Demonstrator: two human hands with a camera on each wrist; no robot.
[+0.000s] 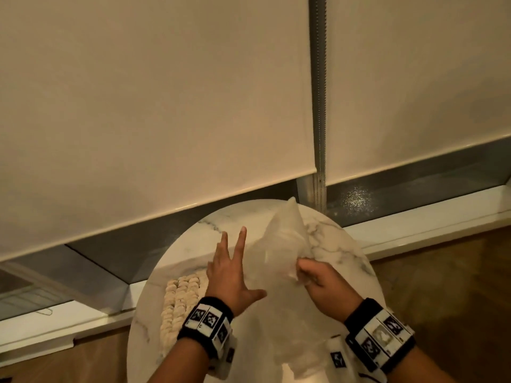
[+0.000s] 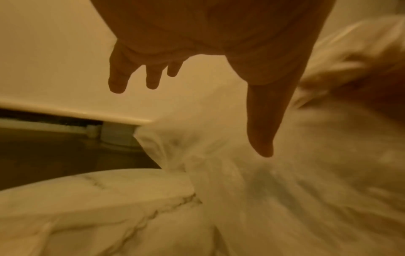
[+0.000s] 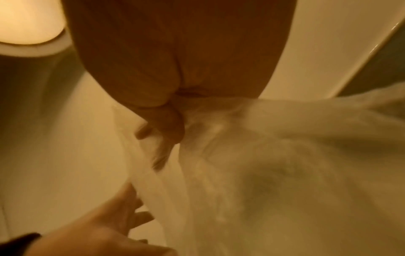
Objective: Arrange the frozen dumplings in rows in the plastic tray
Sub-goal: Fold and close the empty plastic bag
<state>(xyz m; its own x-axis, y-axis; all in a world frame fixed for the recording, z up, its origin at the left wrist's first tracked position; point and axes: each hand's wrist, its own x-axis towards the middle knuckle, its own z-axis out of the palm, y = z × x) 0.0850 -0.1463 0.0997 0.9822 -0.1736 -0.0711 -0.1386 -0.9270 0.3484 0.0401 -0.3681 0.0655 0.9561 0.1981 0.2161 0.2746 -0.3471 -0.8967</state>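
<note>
Wrist straps (image 1: pixel 205 322) with black-and-white markers sit closest to us, above a round marble bench (image 1: pixel 221 225). Our left hand (image 1: pixel 229 275) hovers over it, fingers (image 1: pixel 240 241) spread and released, holding nothing. Our right hand (image 1: pixel 320 277) has its fingers clenched on a bunched fold of a translucent plastic bag (image 1: pixel 284 233), which rises in a peak toward the far edge and drapes down toward us. Frozen dumplings (image 1: pixel 179 299) lie in rows at the bench's left side, partly hidden by the left wrist; we cannot make out the tray beneath them. Pale roller blinds (image 1: pixel 154 100) hang behind.
</note>
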